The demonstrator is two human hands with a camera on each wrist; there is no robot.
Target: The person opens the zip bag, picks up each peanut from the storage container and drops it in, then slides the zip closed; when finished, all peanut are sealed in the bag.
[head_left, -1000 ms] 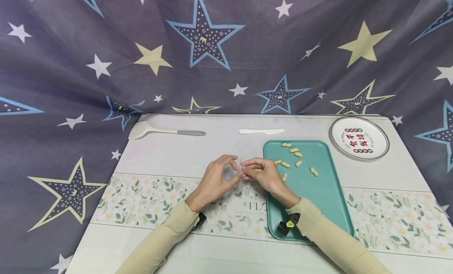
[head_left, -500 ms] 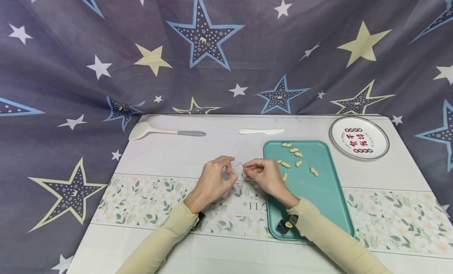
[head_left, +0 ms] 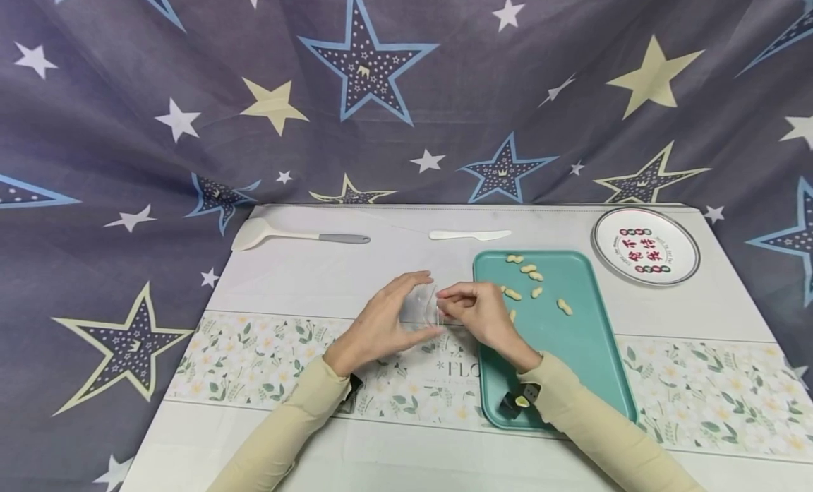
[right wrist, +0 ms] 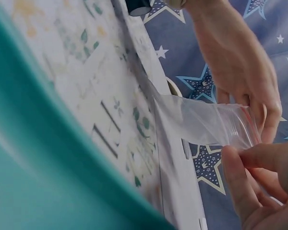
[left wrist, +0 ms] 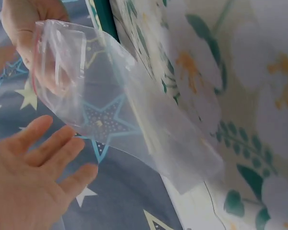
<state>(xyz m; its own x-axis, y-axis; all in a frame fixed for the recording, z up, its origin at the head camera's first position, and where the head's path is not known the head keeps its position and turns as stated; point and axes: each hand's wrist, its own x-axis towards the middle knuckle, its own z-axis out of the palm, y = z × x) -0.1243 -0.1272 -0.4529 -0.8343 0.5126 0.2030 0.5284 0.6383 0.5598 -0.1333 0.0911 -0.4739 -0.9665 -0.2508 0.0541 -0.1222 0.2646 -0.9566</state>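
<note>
A clear zip bag (head_left: 417, 308) with a red line along its mouth hangs between both hands, above the table. My right hand (head_left: 481, 314) pinches the bag's edge near the red line between thumb and fingers, as the right wrist view shows. Beside the bag, my left hand (head_left: 373, 324) has its fingers spread and the thumb apart; in the left wrist view its fingertips (left wrist: 89, 172) sit close to the bag's lower side. Just right of the hands lies a teal tray (head_left: 559, 365) with several peanuts (head_left: 564, 307) toward its far end, some near the right hand.
Behind the hands lie a white knife (head_left: 470, 235) and a spatula-like utensil (head_left: 254, 232) with a grey-tipped handle. A white plate (head_left: 645, 248) with red lettering is at the far right. A star-patterned cloth (head_left: 381, 146) hangs behind the table.
My left fingers have gone from being curled together at the bag to spread apart. The bag now shows a broader face between the hands. My right hand has barely moved.
</note>
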